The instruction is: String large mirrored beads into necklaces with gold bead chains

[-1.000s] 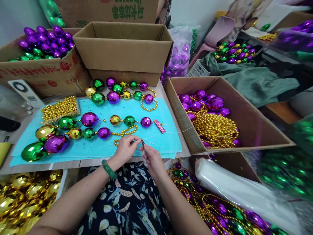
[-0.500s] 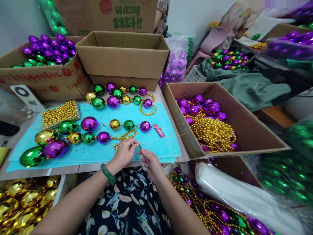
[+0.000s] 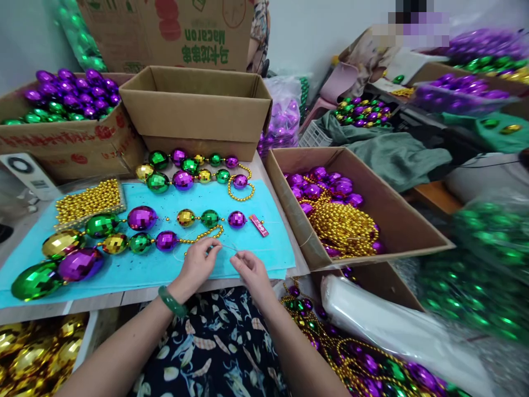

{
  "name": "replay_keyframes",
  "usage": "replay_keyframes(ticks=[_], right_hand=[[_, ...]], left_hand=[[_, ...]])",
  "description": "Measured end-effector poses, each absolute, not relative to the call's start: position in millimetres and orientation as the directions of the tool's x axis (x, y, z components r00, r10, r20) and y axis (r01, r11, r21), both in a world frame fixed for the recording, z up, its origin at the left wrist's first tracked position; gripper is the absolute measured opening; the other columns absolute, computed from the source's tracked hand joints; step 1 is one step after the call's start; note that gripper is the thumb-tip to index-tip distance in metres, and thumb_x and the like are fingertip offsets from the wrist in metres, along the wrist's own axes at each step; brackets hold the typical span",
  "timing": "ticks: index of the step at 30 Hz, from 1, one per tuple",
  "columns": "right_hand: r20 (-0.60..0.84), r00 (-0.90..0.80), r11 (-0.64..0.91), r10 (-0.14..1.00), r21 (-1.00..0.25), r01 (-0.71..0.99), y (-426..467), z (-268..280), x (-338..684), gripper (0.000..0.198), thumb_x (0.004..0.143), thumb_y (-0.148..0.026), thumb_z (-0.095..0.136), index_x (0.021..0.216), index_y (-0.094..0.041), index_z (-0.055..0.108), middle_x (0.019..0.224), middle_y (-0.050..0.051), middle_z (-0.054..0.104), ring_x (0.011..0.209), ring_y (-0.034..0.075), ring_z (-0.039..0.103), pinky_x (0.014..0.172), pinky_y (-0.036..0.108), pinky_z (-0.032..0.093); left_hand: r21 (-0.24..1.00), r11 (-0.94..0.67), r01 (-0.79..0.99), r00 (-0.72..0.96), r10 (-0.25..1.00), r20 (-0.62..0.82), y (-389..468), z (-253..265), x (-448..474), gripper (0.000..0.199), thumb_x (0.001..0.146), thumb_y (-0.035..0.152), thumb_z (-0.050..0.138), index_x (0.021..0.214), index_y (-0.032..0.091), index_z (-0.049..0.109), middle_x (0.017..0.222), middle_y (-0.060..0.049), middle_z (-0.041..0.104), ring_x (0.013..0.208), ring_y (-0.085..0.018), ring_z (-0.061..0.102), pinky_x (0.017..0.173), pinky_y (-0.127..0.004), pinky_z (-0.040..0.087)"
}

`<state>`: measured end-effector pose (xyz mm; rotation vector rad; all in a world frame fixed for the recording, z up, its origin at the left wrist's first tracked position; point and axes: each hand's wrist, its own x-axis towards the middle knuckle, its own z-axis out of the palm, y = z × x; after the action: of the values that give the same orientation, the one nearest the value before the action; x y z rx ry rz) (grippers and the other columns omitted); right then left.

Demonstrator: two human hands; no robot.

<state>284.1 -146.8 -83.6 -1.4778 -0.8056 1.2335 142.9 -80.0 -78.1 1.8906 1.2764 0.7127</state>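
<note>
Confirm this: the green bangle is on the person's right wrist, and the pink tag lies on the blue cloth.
Wrong wrist: the head view shows the green bangle on the left wrist. The pink tag does lie on the blue cloth.

Near the front edge of the table (image 3: 111, 299), the left hand (image 3: 198, 264) and right hand (image 3: 252, 273) have moved apart, thin thread (image 3: 228, 246) between them; the dark tool went out of sight.

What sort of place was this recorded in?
Probably a small beadwork workshop: strands of shiny beads lie on a blue sheet, and an open cardboard box beside it holds purple beads and gold bead chains.
</note>
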Motion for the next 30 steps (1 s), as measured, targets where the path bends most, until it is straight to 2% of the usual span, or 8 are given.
replay_keyframes(ticks=[2, 4, 7, 9, 12, 17, 24, 30], right_hand=[[-0.145, 0.39, -0.206, 0.909, -0.972, 0.118, -138, -79, 305, 0.029, 0.07, -0.047, 0.061, 0.067, -0.019, 0.052, 0.053, -0.006, 0.038, 0.05, 0.009, 0.034, 0.048, 0.022, 0.026], [-0.057, 0.481, -0.266, 0.875, -0.886, 0.38, -125, -74, 332, 0.024, 0.078, -0.042, 0.053, 0.076, -0.019, 0.058, 0.056, -0.003, 0.047, 0.053, 0.012, 0.043, 0.052, 0.024, 0.03], [-0.03, 0.486, -0.418, 0.874, -0.555, 0.719, -103, -69, 367, 0.029, 0.087, -0.031, 0.041, 0.094, -0.02, 0.066, 0.079, 0.005, 0.064, 0.074, 0.018, 0.057, 0.059, 0.026, 0.034], [-0.07, 0.454, -0.444, 0.888, -0.381, 0.811, -90, -70, 382, 0.031, 0.087, -0.026, 0.04, 0.098, -0.022, 0.068, 0.093, 0.008, 0.066, 0.084, 0.02, 0.06, 0.061, 0.026, 0.036], [-0.108, 0.412, -0.424, 0.905, -0.331, 0.843, -74, -79, 390, 0.028, 0.084, -0.021, 0.044, 0.093, -0.021, 0.071, 0.1, 0.01, 0.064, 0.087, 0.021, 0.061, 0.062, 0.025, 0.037], [-0.123, 0.357, -0.378, 0.926, -0.352, 0.856, -58, -86, 397, 0.021, 0.081, -0.023, 0.049, 0.078, -0.018, 0.07, 0.088, 0.008, 0.065, 0.078, 0.018, 0.06, 0.059, 0.023, 0.036], [-0.049, 0.186, -0.185, 0.981, -0.503, 0.844, -16, -17, 389, 0.019, 0.076, -0.032, 0.055, 0.073, -0.015, 0.064, 0.06, -0.003, 0.053, 0.061, 0.013, 0.05, 0.055, 0.022, 0.033], [0.423, -0.009, 0.241, 0.906, -0.501, 0.831, 33, 83, 347, 0.009, 0.073, -0.021, 0.057, 0.067, -0.015, 0.06, 0.06, 0.0, 0.054, 0.061, 0.013, 0.047, 0.059, 0.027, 0.034]], left_hand=[[0.826, -0.201, 0.526, 0.329, 0.944, 0.02, -79, -76, 141, 0.015, 0.083, 0.024, 0.051, 0.078, 0.018, 0.064, 0.084, -0.003, 0.068, 0.079, -0.017, 0.06, 0.066, -0.025, 0.044], [0.83, -0.194, 0.522, 0.331, 0.943, 0.012, -78, -75, 140, 0.015, 0.083, 0.025, 0.051, 0.078, 0.018, 0.064, 0.083, -0.003, 0.068, 0.076, -0.017, 0.06, 0.066, -0.025, 0.044], [0.834, -0.203, 0.512, 0.338, 0.941, 0.021, -78, -74, 139, 0.017, 0.083, 0.027, 0.051, 0.079, 0.018, 0.065, 0.081, -0.002, 0.067, 0.074, -0.016, 0.06, 0.066, -0.025, 0.044], [0.837, -0.203, 0.509, 0.336, 0.942, 0.024, -79, -74, 139, 0.017, 0.084, 0.029, 0.051, 0.08, 0.019, 0.065, 0.081, -0.002, 0.067, 0.074, -0.016, 0.06, 0.066, -0.025, 0.043], [0.842, -0.208, 0.497, 0.338, 0.941, 0.033, -79, -75, 138, 0.018, 0.084, 0.03, 0.051, 0.08, 0.019, 0.065, 0.083, -0.002, 0.067, 0.074, -0.016, 0.06, 0.065, -0.025, 0.043], [0.868, -0.206, 0.451, 0.324, 0.945, 0.056, -78, -72, 134, 0.016, 0.083, 0.03, 0.053, 0.079, 0.019, 0.065, 0.08, -0.002, 0.066, 0.069, -0.014, 0.058, 0.063, -0.024, 0.044], [0.988, 0.039, 0.147, 0.292, 0.953, -0.081, -53, -19, 128, 0.016, 0.077, 0.032, 0.058, 0.076, 0.016, 0.06, 0.067, 0.0, 0.061, 0.051, -0.008, 0.052, 0.048, -0.02, 0.041], [0.999, -0.04, -0.005, 0.337, 0.941, 0.039, -18, 54, 117, 0.008, 0.078, 0.025, 0.06, 0.076, 0.017, 0.058, 0.071, -0.001, 0.062, 0.05, -0.006, 0.053, 0.045, -0.019, 0.039]])
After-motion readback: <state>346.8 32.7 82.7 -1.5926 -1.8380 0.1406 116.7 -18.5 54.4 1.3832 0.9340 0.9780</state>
